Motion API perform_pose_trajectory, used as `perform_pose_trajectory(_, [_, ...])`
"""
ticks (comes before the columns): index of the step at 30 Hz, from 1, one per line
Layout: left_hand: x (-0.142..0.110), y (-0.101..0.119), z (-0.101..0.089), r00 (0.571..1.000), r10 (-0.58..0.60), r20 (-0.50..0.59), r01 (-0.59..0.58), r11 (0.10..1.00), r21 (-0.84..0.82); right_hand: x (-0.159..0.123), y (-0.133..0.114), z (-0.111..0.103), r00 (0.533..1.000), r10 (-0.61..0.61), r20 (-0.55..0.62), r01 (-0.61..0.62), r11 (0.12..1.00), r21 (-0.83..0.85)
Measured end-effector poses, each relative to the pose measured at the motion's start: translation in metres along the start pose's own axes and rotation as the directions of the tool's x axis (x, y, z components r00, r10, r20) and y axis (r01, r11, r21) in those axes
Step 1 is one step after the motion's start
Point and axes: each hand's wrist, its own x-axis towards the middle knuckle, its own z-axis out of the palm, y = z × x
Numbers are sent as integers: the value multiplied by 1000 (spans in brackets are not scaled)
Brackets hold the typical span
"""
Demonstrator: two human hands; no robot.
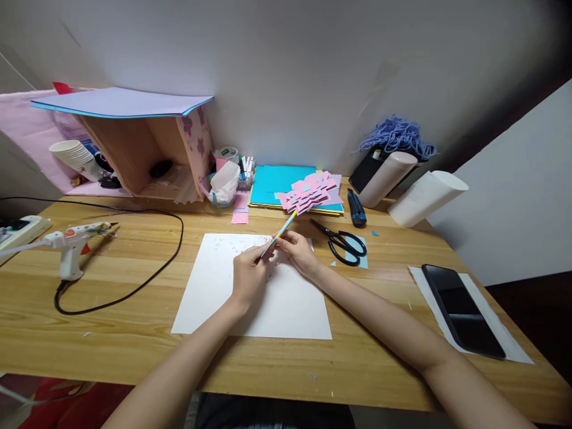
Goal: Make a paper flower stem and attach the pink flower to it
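Both hands hold a thin stick (286, 224) in light blue and yellow, slanting up and away over a white paper sheet (210, 298). At its far end sits a cluster of layered pink paper pieces, like a paper flower (307, 193). My left hand (251, 271) is closed round the lower part of the stick. My right hand (298, 251) pinches the stick just above, its fingertips near a yellow band. Reddish specks (223, 241) lie scattered on the sheet. Black-handled scissors (342, 244) rest to the right of my right hand, partly over a light blue paper piece (363, 253).
A glue gun (74, 247) with a looping black cable (179, 250) stands left. Behind are an open box (192, 137), coloured sheets (268, 182), a blue cutter (356, 208), white rolls (424, 196) and blue yarn (397, 136). A phone (462, 313) lies at right.
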Motion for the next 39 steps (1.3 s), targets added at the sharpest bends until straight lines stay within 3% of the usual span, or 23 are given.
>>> perform_pose_trajectory(6, [-2, -6, 1, 990, 126, 59, -134, 978, 160, -1, -1, -2, 999, 8, -32, -8, 1000, 8])
perform_pose_trajectory(10, [-2, -3, 0, 987, 139, 84, -146, 985, 90, -1, -1, -4, 999, 11, -43, -10, 1000, 11])
perform_pose_trajectory(16, [-4, 8, -2, 995, -60, 81, 73, 982, -174, 0, -1, -6, 999, 18, -46, -18, 1000, -3])
perform_pose_trajectory(20, [2, 8, -1, 967, -247, 69, 256, 924, -283, 0, -1, -6, 999, 16, -27, -17, 1000, -17])
perform_pose_trajectory(26, [8, 0, -2, 924, -374, 76, 375, 853, -363, -2, -3, -3, 1000, 25, -10, -26, 999, -46])
perform_pose_trajectory(30, [10, 0, -8, 903, -415, 110, 427, 840, -334, -3, -3, -3, 1000, 29, -1, -29, 997, -68])
perform_pose_trajectory(39, [18, 4, -22, 865, -330, 379, 427, 881, -206, -3, 1, -7, 998, 38, 52, -31, 990, -135])
